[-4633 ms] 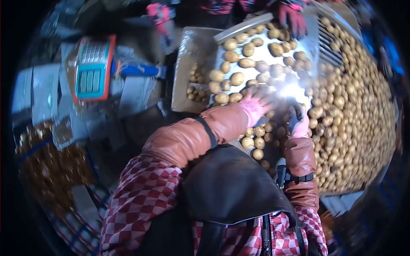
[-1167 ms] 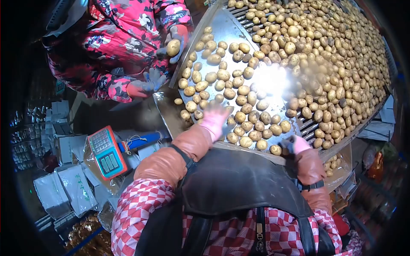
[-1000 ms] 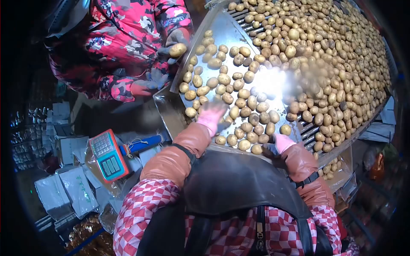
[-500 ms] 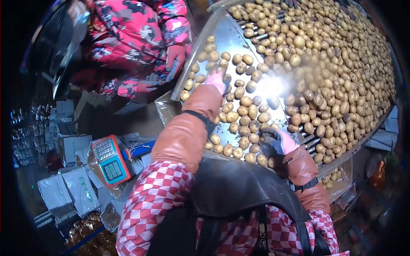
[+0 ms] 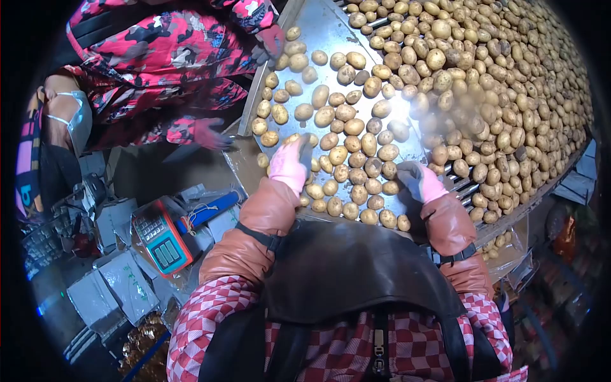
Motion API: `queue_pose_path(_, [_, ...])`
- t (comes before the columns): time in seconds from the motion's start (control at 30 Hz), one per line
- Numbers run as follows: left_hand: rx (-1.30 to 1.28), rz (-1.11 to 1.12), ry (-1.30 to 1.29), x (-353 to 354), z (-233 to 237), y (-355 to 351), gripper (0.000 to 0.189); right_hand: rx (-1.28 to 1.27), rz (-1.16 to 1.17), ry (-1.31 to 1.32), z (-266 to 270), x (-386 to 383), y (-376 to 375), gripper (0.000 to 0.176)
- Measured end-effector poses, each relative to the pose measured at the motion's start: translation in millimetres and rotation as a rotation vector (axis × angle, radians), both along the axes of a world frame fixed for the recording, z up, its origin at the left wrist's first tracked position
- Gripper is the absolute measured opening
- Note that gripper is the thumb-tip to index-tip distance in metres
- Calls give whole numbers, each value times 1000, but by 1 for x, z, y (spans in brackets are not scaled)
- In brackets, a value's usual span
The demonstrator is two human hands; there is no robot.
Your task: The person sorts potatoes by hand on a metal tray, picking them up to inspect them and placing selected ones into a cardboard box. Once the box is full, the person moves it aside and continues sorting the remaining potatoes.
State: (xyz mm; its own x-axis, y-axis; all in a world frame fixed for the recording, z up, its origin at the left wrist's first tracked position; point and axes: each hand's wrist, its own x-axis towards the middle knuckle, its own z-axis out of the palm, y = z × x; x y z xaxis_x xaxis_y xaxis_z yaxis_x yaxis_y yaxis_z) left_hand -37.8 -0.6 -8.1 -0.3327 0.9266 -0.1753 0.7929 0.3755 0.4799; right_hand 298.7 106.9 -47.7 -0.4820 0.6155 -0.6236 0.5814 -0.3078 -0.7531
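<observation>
Back toward the left edge of the metal surface point(image 5: 328, 32) came the left hand point(image 5: 289, 164), from farther out among the potatoes point(image 5: 354, 126) spread there. On my remote feed, its fingers lay close together over the potatoes; I could not tell whether they gripped one. The right hand point(image 5: 417, 181) curved loosely beside the spread's right side, its hold likewise unclear to me.

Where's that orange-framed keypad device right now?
The keypad device is in the head view, on the wearer's left, between white packages and a blue bar, to the left of the brown left sleeve.
</observation>
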Motion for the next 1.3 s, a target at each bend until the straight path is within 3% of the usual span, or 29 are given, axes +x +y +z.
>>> queue_pose_path(0.1, [111, -93, -44, 21, 11, 39, 35, 205, 108, -74, -1, -13, -12, 29])
queue_pose_path(0.17, [-94, -131, 35, 39, -3, 69, 33, 192, 76, -43, -12, -10, -13, 33])
queue_pose_path(0.23, [-118, -147, 99, 53, -3, 80, 31, 140, 72, 4, -8, -11, -11, 32])
queue_pose_path(0.3, [-156, -132, 2, 60, 1, 92, 33, 182, 80, 2, -5, -7, -11, 30])
queue_pose_path(0.37, [-102, -194, -4, 51, 8, 91, 34, 174, -57, 220, -8, -1, -17, 27])
queue_pose_path(0.43, [-104, -57, 157, 42, 29, 98, 51, 59, -137, 167, 3, -3, -15, 28])
queue_pose_path(0.53, [-322, -11, 133, 23, 7, 120, 80, 89, -119, 182, 9, -14, -9, 30])
queue_pose_path(0.57, [-428, 44, 130, 22, 9, 132, 77, 38, -124, 233, 11, -20, -7, 31])
queue_pose_path(0.6, [-407, 112, 93, 14, 5, 143, 79, 152, -18, 162, 33, -29, -2, 31])
queue_pose_path(0.63, [-390, 179, 55, 4, 1, 152, 80, 31, -65, 283, 14, -30, -2, 31])
queue_pose_path(0.7, [-447, 37, 252, -4, 4, 172, 76, 56, 27, 187, 21, -38, 1, 36])
queue_pose_path(0.73, [-508, 10, 209, -6, 12, 175, 88, 5, 57, 129, 27, -42, 5, 35])
queue_pose_path(0.77, [-504, 6, 212, 1, 14, 169, 88, 9, 53, 131, 24, -39, 2, 35])
queue_pose_path(0.83, [-511, 54, 275, 16, 10, 153, 78, 118, 7, 204, 12, -35, -2, 35])
queue_pose_path(0.9, [-403, 96, 194, 19, -24, 130, 75, 58, -61, 250, 20, -33, -4, 36])
queue_pose_path(0.97, [-449, 102, 109, 32, 13, 123, 74, 79, -75, 143, 20, -25, -8, 37])
queue_pose_path(1.03, [-415, 119, 80, 25, 16, 121, 76, 22, -70, 157, 27, -21, -8, 41])
queue_pose_path(1.1, [-331, 163, 80, 14, 10, 117, 90, -339, -274, 478, 30, -17, -14, 48])
queue_pose_path(1.13, [-308, 199, -33, 27, 37, 107, 95, -489, -317, 677, 23, -10, -21, 57])
queue_pose_path(1.17, [-284, 231, -145, 42, 64, 99, 99, -481, -331, 680, 22, -11, -24, 57])
queue_pose_path(1.23, [-204, -21, -305, 65, 55, 83, 102, -647, -571, 954, 21, -19, -37, 62])
queue_pose_path(1.3, [-266, -429, -291, 98, 60, 70, 97, -927, -570, 1173, -9, -21, -37, 68])
